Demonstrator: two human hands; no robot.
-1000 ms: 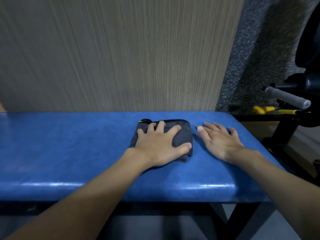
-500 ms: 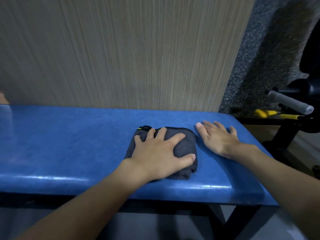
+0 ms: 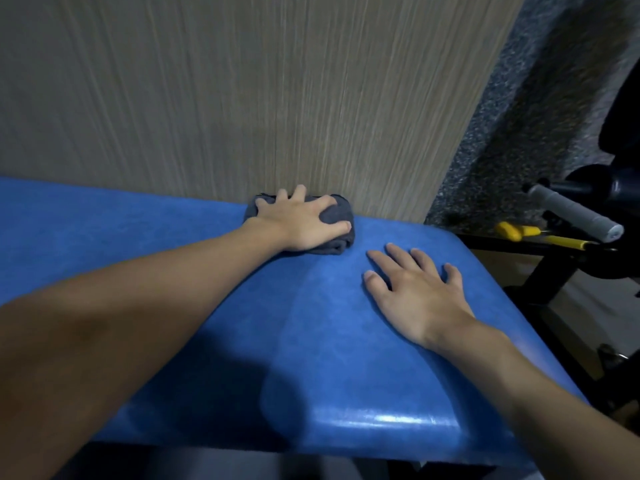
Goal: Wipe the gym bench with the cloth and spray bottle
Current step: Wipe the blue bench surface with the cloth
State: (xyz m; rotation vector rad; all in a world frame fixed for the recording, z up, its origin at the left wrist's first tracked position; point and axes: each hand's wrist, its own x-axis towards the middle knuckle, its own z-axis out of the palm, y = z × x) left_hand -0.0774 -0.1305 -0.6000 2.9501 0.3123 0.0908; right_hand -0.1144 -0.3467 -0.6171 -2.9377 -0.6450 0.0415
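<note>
A blue padded gym bench point(image 3: 329, 341) fills the lower half of the head view. A folded dark grey cloth point(image 3: 337, 216) lies at the bench's far edge, against the wall. My left hand point(image 3: 301, 223) presses down on the cloth with fingers spread over it. My right hand point(image 3: 412, 289) rests flat on the bench pad, fingers straight, a little nearer and to the right of the cloth. No spray bottle is in view.
A wood-grain wall panel point(image 3: 259, 98) stands right behind the bench. To the right are a grey foam-grip bar point(image 3: 575, 213), a yellow-handled tool point(image 3: 540, 235) and black equipment frames point(image 3: 554, 282). The bench's right end lies just past my right hand.
My left hand has pushed the cloth away from the near edge to the far edge by the wall. My head has moved closer over the bench. The right hand stays flat.
</note>
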